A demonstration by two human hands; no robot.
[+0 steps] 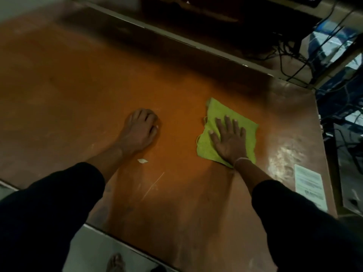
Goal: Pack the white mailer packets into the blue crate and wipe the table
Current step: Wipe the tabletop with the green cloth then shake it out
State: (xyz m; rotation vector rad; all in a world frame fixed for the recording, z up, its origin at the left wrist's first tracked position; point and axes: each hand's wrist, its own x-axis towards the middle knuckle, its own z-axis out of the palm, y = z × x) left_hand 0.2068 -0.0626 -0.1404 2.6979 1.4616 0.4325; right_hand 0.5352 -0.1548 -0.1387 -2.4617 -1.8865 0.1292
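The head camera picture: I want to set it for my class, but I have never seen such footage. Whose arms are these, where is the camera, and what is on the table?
There is no machine: a person wears a camera on the head, looking down at their own arms. The right hand presses flat on a green cloth, wiping the brown table. The left hand rests on the table with fingers curled, holding nothing visible. A white scrap and a printed label also lie there. No packets or crate show.

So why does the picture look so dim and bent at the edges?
Head view: a wide-angle lens bows the orange-brown wooden table edges; light is low, the far side in shadow; glare shines near the white printed label; slight blur softens the right hand pressing the lime-green cloth.
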